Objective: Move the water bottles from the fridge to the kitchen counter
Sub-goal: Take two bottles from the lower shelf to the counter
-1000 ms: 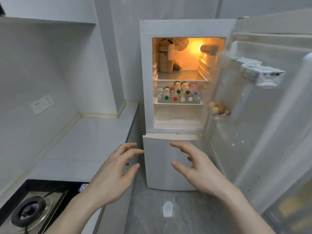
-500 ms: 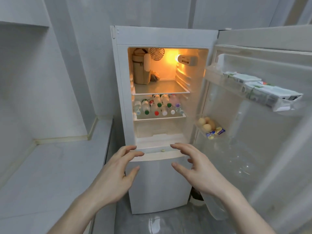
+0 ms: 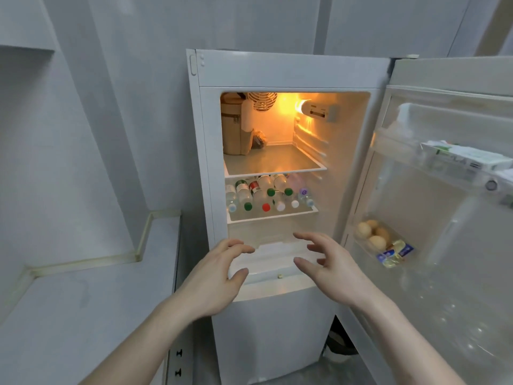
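The white fridge [image 3: 288, 70] stands open, lit inside. Several water bottles [image 3: 266, 194] lie on their sides on its second shelf, caps toward me in green, red, white and purple. My left hand [image 3: 213, 276] and my right hand [image 3: 330, 265] hover side by side just below that shelf, in front of the lower drawer. Both have fingers spread and loosely bent, and neither holds or touches anything. The pale kitchen counter [image 3: 83, 301] runs along the left, beside the fridge.
The fridge door [image 3: 444, 218] swings open on the right, with eggs [image 3: 370, 234] and small packets in a lower bin and cartons [image 3: 466, 159] in an upper one. A brown bag [image 3: 236, 126] sits on the top shelf. Walls close in left and behind.
The view has closed in on the fridge and turned right; the stove has left the view. Both hands have risen from the lower door to just below the bottle shelf.
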### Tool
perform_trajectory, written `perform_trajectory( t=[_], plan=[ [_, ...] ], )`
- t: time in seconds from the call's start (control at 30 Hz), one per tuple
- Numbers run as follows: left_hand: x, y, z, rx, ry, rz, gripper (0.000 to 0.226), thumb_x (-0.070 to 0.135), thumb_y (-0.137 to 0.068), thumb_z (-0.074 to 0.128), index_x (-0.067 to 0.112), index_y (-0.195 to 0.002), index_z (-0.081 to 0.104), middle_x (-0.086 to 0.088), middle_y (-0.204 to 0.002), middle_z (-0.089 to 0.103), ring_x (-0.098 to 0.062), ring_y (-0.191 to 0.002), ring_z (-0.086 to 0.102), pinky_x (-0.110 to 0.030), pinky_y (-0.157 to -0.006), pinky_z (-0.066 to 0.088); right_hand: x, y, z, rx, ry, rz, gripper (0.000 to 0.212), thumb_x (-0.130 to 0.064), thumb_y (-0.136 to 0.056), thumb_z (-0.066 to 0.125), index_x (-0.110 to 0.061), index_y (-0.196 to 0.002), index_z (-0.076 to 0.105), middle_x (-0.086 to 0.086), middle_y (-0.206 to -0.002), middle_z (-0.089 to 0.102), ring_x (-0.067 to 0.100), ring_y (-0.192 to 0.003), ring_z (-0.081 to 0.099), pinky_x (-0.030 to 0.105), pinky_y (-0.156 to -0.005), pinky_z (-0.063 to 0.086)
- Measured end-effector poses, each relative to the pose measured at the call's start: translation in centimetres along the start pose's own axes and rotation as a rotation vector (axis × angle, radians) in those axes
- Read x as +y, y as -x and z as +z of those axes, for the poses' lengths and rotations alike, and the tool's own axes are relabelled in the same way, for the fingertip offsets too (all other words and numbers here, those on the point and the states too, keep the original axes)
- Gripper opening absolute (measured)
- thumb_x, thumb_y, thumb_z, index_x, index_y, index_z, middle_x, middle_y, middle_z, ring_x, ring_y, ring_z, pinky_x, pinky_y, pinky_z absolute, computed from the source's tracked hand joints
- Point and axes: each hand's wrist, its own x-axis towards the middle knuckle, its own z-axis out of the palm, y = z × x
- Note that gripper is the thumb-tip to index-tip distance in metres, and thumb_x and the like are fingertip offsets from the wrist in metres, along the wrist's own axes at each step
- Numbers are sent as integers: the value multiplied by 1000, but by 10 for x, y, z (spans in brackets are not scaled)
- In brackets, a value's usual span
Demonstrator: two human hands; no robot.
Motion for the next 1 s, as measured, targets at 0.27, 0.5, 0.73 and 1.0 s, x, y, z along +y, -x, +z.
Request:
perform_trajectory(
  t=[0.27, 0.5, 0.73, 1.0],
  plan=[
    [-20, -100, 14, -34, 29, -3, 43, 28, -104, 52, 42, -145, 46, 18, -151, 39, -8, -136, 44, -27, -113, 37, 22, -97, 10, 73, -96, 58, 46, -28, -97, 69, -38, -140, 56, -21, -138, 49, 7, -120, 56, 27, -97, 46],
    [-32, -205, 38, -71, 110, -127, 41, 24, -100, 57, 37, -139, 50, 7, -142, 48, -16, -121, 54, -33, -104, 46, 64, -203, 33, 136, -178, 142, 46, -17, -95, 69, -26, -139, 58, -6, -140, 55, 16, -116, 57, 30, -96, 47],
    [-44, -318, 64, -38, 209, -333, 36, 28, -98, 61, 21, -132, 51, 4, -115, 61, -18, -107, 58, -31, -92, 47, 104, -290, 44, 211, -197, 251, 45, -24, -90, 72, -22, -134, 62, 0, -137, 62, 25, -118, 62, 41, -106, 49],
    [-64, -408, 88, -65, 368, -621, 42, 43, -99, 59, 21, -126, 36, -1, -102, 56, -20, -83, 62, -34, -67, 59, 140, -329, 50, 233, -300, 335, 40, -22, -95, 70, -26, -133, 58, 0, -136, 60, 24, -123, 60, 44, -106, 51]
  ],
)
